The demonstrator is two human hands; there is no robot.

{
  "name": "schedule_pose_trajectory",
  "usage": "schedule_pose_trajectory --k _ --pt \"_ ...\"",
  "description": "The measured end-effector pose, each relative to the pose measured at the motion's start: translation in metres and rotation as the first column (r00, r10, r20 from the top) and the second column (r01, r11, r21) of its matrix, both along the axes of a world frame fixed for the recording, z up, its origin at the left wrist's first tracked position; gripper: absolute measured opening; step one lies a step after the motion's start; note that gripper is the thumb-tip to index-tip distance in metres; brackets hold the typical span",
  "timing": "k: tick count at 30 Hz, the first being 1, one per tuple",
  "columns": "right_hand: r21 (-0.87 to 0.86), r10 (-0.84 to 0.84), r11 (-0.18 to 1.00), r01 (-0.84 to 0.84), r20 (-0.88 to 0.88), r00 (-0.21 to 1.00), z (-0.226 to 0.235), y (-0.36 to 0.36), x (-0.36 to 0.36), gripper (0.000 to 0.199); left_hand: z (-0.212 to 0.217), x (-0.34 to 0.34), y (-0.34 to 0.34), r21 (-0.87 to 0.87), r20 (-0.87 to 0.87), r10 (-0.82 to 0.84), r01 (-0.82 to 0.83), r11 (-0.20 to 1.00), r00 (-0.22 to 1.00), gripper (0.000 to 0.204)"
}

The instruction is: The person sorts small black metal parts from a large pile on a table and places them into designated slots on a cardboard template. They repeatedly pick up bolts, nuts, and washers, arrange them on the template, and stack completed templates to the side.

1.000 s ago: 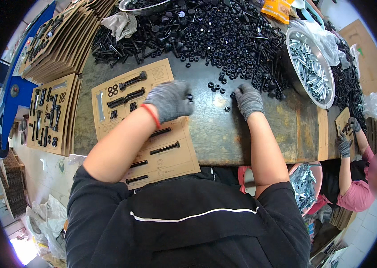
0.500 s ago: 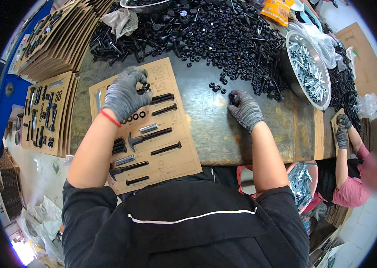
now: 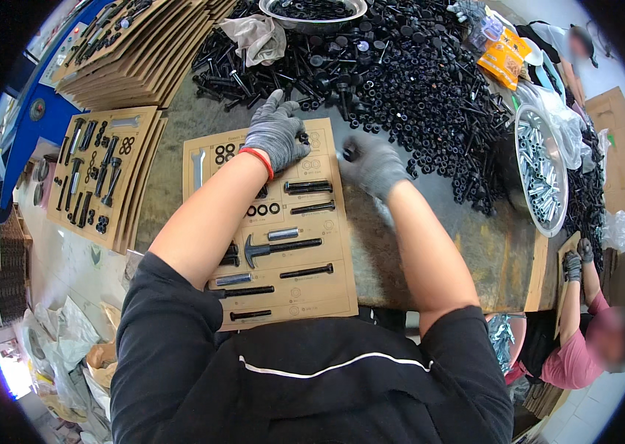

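A brown cardboard sheet [image 3: 338,281] with printed outlines lies before me, carrying black bolts [image 3: 309,271], a dark T-shaped bolt [image 3: 283,249], silver sleeves [image 3: 283,234], black rings [image 3: 263,209] and a silver wrench [image 3: 198,169]. My left hand [image 3: 275,137], grey-gloved, is over the sheet's upper part, a black nut [image 3: 303,138] between its thumb and fingers. Just off the sheet's right edge, my right hand [image 3: 377,169] is smeared by motion, its fingers curled round dark pieces that look like nuts [image 3: 350,152].
Black nuts and bolts [image 3: 420,111] are heaped along the far side. At right stands a metal bowl of silver sleeves [image 3: 542,174]. Filled cardboard sheets [image 3: 109,177] stand stacked at left. A co-worker in pink [image 3: 575,359] handles a board at far right.
My right hand has moved left from the bare tabletop to the sheet's edge, with the dark pieces. The left hand stays over the sheet's upper part. The whole view has shifted.
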State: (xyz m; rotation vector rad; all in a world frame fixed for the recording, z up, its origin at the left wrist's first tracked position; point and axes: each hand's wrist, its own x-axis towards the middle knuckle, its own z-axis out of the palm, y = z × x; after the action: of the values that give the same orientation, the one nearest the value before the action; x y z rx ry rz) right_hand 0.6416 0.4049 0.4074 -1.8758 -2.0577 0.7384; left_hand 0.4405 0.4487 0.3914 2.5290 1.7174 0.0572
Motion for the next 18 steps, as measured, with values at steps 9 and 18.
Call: schedule_pose_trajectory --k 9,18 --pt "-0.127 0.292 0.954 -0.273 0.166 0.942 -0.032 0.068 -0.035 0.047 -0.007 -0.001 0.013 0.049 -0.03 -0.086 0.088 0.995 0.996 0.043" --pt "0.394 -0.099 0.889 0.233 -0.33 0.939 -0.035 -0.028 0.08 0.031 0.01 0.02 -0.02 0.062 0.499 -0.206 0.203 0.977 0.842 0.057"
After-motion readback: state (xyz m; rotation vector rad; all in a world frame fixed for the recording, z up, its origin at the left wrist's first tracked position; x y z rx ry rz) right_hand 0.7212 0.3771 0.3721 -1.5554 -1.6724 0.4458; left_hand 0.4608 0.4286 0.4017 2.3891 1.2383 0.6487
